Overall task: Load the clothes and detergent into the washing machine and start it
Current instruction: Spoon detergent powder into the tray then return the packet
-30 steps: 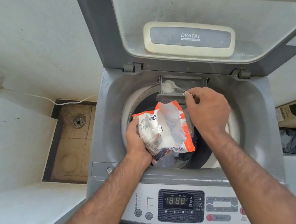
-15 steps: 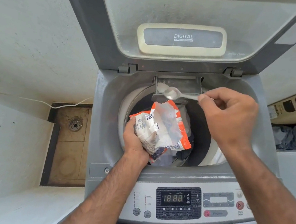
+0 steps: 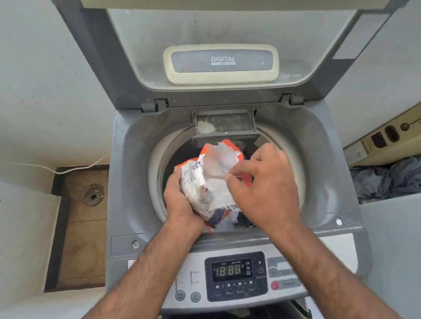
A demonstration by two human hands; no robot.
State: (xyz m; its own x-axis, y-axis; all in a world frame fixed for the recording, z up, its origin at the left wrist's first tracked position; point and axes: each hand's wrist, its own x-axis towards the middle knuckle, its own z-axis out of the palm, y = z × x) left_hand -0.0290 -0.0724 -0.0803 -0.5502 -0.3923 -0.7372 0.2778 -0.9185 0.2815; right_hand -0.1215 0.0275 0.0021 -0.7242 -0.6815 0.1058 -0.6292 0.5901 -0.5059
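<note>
Over the washing machine drum, the left hand is gripping the detergent packet; the right hand is pinching a spoon inside the packet's mouth.

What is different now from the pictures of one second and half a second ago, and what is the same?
The right hand moved the spoon from the dispenser tray back toward the person and down into the open detergent packet. A white heap of powder lies in the tray. The left hand keeps gripping the packet over the drum, and the lid stays open.
</note>
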